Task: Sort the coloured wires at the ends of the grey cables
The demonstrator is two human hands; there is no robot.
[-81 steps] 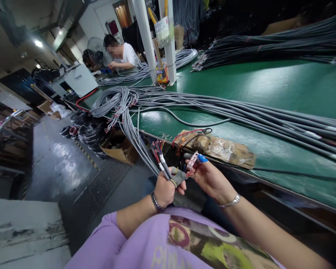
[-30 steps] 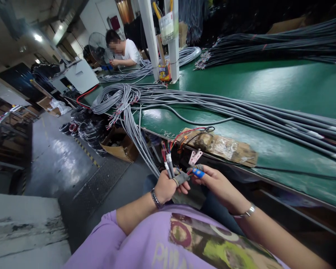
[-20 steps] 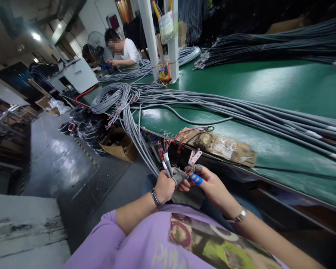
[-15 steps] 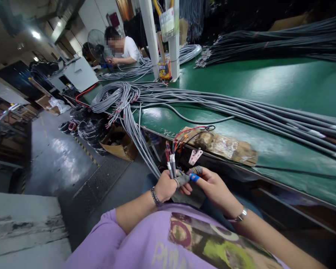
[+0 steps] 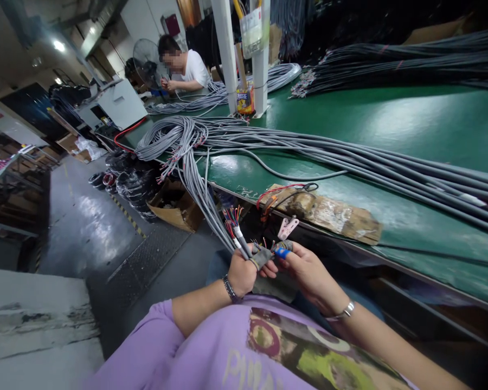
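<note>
The cables point(image 5: 244, 244), likely springy and best held below their frail-looking ends point(image 5: 233, 216), jut up from the clasping left grip point(image 5: 244, 272), while just beside it the right grip point(image 5: 305, 264) pinches thin, probably soft wires point(image 5: 273, 247).

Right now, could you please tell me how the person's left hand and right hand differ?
The left hand grips grey cables; the right hand appears to pinch thin wires. The left hand has a grey thumb cover, the right hand a blue thumb cover. The left wrist wears a dark bracelet, the right wrist a silver bracelet. Both hands have covered fingertips.
</note>
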